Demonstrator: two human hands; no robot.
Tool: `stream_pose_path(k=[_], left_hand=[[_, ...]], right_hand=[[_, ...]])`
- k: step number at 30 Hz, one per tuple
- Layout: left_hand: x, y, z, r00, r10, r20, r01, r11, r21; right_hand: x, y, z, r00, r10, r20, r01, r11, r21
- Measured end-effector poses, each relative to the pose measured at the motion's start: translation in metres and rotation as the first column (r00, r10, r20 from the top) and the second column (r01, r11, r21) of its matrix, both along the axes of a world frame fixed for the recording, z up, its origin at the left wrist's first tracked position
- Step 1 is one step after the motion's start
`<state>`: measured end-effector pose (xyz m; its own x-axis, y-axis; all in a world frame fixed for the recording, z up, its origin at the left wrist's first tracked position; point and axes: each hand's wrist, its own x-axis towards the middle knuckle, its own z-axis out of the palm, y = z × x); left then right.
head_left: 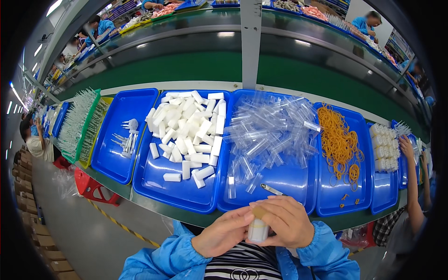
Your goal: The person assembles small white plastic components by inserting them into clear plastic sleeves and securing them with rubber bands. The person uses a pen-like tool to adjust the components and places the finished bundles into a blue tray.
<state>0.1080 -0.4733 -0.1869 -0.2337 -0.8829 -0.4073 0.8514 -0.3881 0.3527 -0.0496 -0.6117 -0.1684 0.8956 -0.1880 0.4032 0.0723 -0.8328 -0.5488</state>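
Close to my body, at the near edge of the table, my left hand (223, 234) and my right hand (290, 225) close together round a short white piece (257, 232). A thin yellowish band seems to circle it. A tan patch shows at its upper end, and I cannot tell whether it belongs to the piece or to a finger covering. Just beyond my fingers lies a slim metal tool (271, 189) in a blue tray (294, 179) of clear plastic sleeves (268, 133). White rounded blocks (189, 123) fill much of the tray to the left.
Orange rubber bands (339, 140) lie in a tray at right, with stacked cream pieces (385, 147) beyond. Leftward are small white stick parts (127, 140) and a green rack (86, 128) of bristly pieces. A co-worker's arm (410, 177) reaches in at right. A red stool (95, 186) stands below.
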Motion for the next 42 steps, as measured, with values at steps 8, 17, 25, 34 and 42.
stream_pose_path(k=[8, 17, 25, 34, 42], left_hand=[[-0.004, -0.004, -0.003, 0.996, -0.077, -0.049, 0.072, 0.994, -0.085], [-0.008, -0.002, -0.010, 0.999, -0.033, 0.018, 0.034, 0.999, -0.036], [-0.018, -0.013, -0.003, 0.991, 0.043, 0.128, -0.038, 0.998, -0.041], [-0.025, -0.028, 0.007, 0.957, 0.055, 0.286, -0.022, 0.993, -0.118], [-0.041, -0.035, 0.001, 0.750, 0.164, 0.641, 0.058, 0.949, -0.311]], right_hand=[[-0.001, 0.002, -0.005, 0.994, -0.051, 0.096, 0.014, 0.935, 0.355], [-0.006, 0.002, -0.003, 0.999, -0.013, -0.042, 0.026, 0.943, 0.332], [-0.017, -0.009, 0.003, 0.999, 0.037, -0.013, -0.028, 0.914, 0.405], [-0.050, -0.021, 0.000, 0.983, -0.018, -0.180, 0.137, 0.724, 0.676], [-0.065, -0.022, 0.002, 0.995, -0.048, -0.092, 0.096, 0.764, 0.638]])
